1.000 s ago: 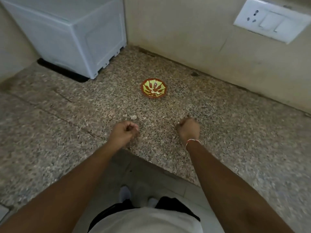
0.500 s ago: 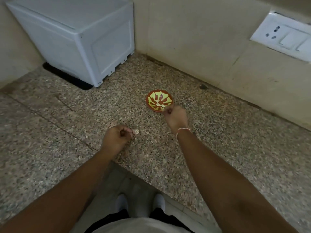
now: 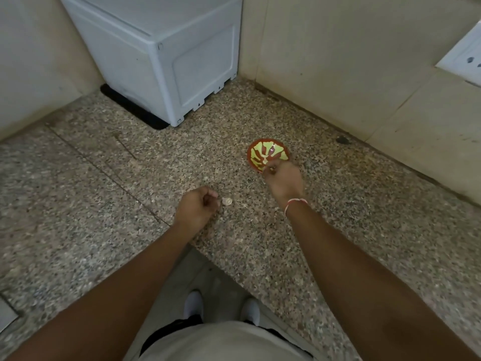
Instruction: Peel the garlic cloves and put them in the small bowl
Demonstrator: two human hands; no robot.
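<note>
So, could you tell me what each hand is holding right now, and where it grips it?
The right hand pinches something small at its fingertips over the small bowl; what it is cannot be told. The left hand is curled, a garlic piece at its fingertips.

One bowl (image 3: pixel 268 152), red and yellow. One pale clove (image 3: pixel 227 201) on the counter (image 3: pixel 104 204) just beside the left hand (image 3: pixel 197 208). Two hands, the right hand (image 3: pixel 285 182) at the bowl's near rim. One white box (image 3: pixel 166 48). One wall socket (image 3: pixel 466 58). Two white shoes (image 3: pixel 194 303).
</note>
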